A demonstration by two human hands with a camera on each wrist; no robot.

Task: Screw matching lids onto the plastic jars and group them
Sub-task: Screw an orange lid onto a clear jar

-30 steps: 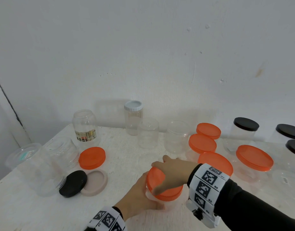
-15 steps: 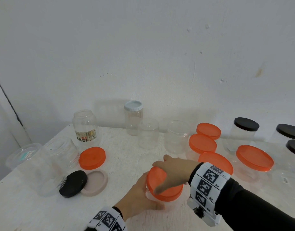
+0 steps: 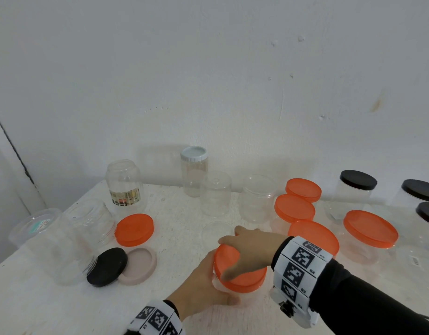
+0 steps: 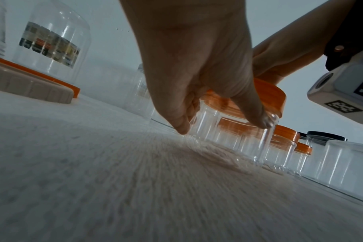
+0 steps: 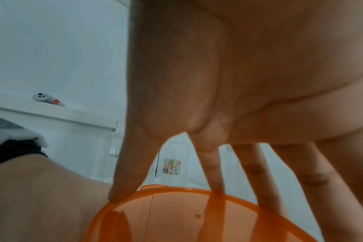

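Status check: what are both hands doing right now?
Left hand grips clear jar. Right hand grips orange lid on it. Nothing in the way.

A white, rough-surfaced table [image 3: 51,308] stands against a plain white wall [image 3: 208,68] marked with small scuffs and a brownish stain, a dark vertical crack [image 3: 14,146] running beyond the table's left edge.

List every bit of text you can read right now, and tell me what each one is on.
"R4": on the right wristband, beside a square marker.
"R3": same wristband, one marker lower.
Printed label on the labelled jar at the back left: too blurred to read.
Teal label on the tub at far left: too blurred to read.
Barcode sticker at right: no legible digits.
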